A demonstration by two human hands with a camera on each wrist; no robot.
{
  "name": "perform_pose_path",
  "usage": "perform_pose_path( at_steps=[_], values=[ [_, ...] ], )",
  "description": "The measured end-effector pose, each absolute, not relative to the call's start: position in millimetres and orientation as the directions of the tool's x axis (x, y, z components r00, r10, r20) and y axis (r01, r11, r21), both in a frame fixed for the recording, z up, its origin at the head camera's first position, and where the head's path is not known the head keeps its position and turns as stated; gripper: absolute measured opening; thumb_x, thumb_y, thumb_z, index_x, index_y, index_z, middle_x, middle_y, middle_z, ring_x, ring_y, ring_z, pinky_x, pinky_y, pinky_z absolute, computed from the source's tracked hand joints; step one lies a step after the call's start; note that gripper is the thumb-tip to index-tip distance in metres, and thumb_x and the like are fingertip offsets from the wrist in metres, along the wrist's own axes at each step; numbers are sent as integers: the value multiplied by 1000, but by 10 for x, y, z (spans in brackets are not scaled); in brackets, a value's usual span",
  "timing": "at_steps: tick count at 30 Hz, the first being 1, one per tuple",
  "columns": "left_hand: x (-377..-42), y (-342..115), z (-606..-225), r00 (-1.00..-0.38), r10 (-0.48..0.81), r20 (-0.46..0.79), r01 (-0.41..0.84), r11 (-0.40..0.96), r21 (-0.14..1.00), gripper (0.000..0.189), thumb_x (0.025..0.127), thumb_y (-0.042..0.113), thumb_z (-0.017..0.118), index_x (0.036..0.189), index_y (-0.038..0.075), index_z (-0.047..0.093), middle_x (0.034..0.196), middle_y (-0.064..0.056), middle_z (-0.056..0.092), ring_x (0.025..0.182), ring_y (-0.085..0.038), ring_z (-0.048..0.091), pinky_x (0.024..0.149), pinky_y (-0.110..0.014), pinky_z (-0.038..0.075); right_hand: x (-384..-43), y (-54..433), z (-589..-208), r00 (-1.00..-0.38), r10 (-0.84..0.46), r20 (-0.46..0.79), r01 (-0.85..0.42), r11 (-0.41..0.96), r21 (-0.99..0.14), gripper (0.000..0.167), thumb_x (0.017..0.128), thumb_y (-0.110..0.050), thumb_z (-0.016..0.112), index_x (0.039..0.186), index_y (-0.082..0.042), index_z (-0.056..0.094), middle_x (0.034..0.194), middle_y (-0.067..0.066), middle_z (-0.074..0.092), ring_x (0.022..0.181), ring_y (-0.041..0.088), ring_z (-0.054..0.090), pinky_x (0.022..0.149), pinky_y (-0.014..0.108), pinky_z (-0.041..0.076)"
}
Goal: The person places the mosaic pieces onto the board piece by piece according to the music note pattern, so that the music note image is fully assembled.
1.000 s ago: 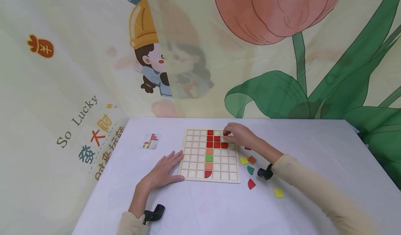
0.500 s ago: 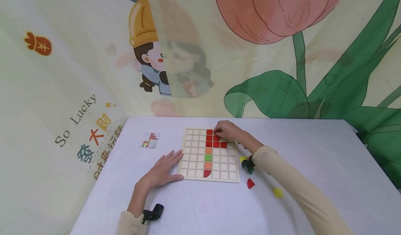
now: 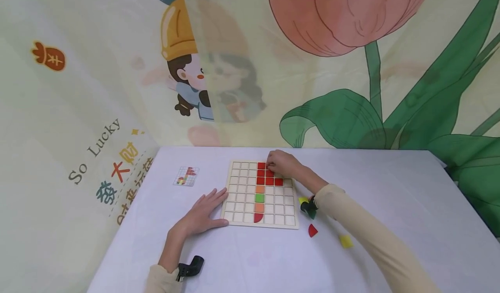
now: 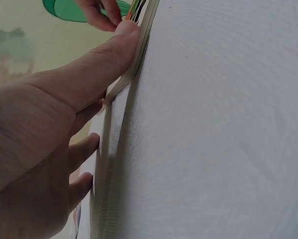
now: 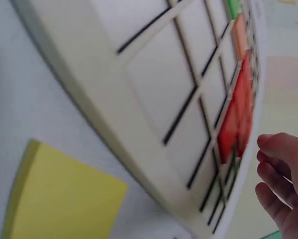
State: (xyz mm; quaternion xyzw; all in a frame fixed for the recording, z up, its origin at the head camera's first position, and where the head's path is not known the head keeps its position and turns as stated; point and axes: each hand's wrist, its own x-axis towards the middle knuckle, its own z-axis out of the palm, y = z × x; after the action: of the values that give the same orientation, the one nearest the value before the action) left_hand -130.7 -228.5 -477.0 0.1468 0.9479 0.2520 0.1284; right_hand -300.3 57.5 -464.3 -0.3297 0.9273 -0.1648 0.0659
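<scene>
A wooden grid board (image 3: 240,197) lies on the table, with red squares (image 3: 261,180) in its upper part. Below them one column holds an orange square (image 3: 259,189), a green square (image 3: 259,198), another orange square and a red rounded piece (image 3: 258,218). My left hand (image 3: 201,212) rests at the board's left edge, fingers spread; the left wrist view shows its thumb (image 4: 114,52) against the rim. Over the top row, my right hand (image 3: 284,163) pinches a small red piece, mostly hidden by the fingers. In the right wrist view the right hand (image 5: 288,169) has bent fingers.
A small pattern card (image 3: 186,176) lies left of the board. To the right are a red quarter-round piece (image 3: 312,230), a yellow square (image 3: 345,241), and a green piece (image 3: 312,215) and another yellow square (image 5: 69,194) partly under the right wrist camera (image 3: 308,207).
My right hand has moved left along the board's top row with the red piece, then stayed nearly still over the last half second. The left hand has kept its place.
</scene>
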Motion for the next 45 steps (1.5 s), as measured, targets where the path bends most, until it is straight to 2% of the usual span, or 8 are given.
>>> perform_pose_path(
  at_steps=[4,9,14,19,26,33,40,45],
  values=[
    [-1311,-2261,-4773,-920,354,-171,223,828,515,83,83,46,72,151,16,35,162,1,27,152,-30,16,123,-56,13,-2838,718,-4515,-813,-581,24,-544,746,-385,18,93,-18,65,107,-11,74,108,6,69,101,21,63,86,36,57],
    [-1313,-2269,-4769,-923,344,-172,217,835,505,84,83,46,72,151,15,34,162,0,27,152,-30,17,123,-56,13,-2631,1015,-4433,-842,-539,33,-519,790,-326,29,89,-21,70,116,-11,70,117,8,68,110,24,60,90,37,58],
    [-1319,-2290,-4772,-920,352,-171,225,833,506,84,83,46,72,152,14,34,162,-1,27,152,-32,17,123,-57,13,-2553,1346,-4508,-865,-501,25,-486,825,-289,29,88,-20,72,115,-10,70,114,9,68,108,25,61,86,37,59],
    [-1325,-2319,-4784,-920,359,-161,237,833,501,84,83,47,71,151,14,34,161,-2,28,151,-33,17,123,-57,13,-2512,1532,-4623,-894,-447,17,-431,849,-306,28,86,-19,73,112,-10,72,112,10,69,108,26,62,86,38,59],
    [-1328,-2316,-4812,-919,356,-166,229,828,511,84,83,47,72,151,14,35,162,-1,27,152,-32,16,123,-57,13,-2520,1611,-4690,-875,-481,50,-472,828,-301,29,85,-16,74,113,-9,72,111,10,69,107,26,63,86,37,59],
    [-1316,-2299,-4815,-924,347,-162,221,829,514,85,83,48,72,151,15,35,161,-1,27,152,-32,17,123,-58,13,-2633,1518,-4694,-846,-531,45,-519,802,-294,21,88,-11,69,109,-6,72,120,12,67,115,29,61,95,42,55],
    [-1308,-2291,-4818,-925,336,-175,206,834,512,85,82,48,72,152,17,34,162,1,27,152,-30,16,123,-56,12,-2744,1423,-4733,-850,-525,-43,-491,818,-300,15,89,-10,68,104,-10,72,105,5,70,90,17,60,81,32,58],
    [-1315,-2285,-4801,-926,332,-177,205,839,503,85,82,48,72,152,17,34,162,1,27,152,-30,16,124,-56,12,-2785,1429,-4724,-843,-535,-51,-488,803,-342,13,90,-8,67,101,-10,72,101,5,68,86,15,58,79,29,58]
  ],
)
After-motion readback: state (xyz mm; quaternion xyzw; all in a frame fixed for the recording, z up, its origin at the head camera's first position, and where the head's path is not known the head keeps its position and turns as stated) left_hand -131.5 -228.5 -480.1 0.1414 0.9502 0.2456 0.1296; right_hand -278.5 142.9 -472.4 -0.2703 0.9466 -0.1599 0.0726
